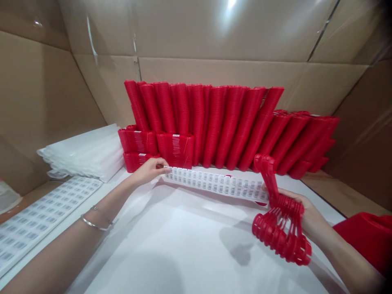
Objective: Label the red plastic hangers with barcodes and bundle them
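Note:
My left hand (152, 169) pinches the left end of a white strip of barcode labels (214, 182) between thumb and fingers. The strip stretches level across to my right side, just above the white table top. In my right hand (309, 210) is a bunch of slim red plastic pieces with rounded ends (281, 228), fanned out and hanging down. One piece sticks up above the others. The strip's right end meets this hand behind the red pieces, and most of the fingers there are hidden.
Tall stacks of red plastic pieces (211, 126) line the back, with shorter banded bundles (175, 149) at their left. White plastic bags (82, 151) lie in a pile at left, beside large barcode label sheets (36, 220). Cardboard walls (214, 73) enclose the white table (171, 245).

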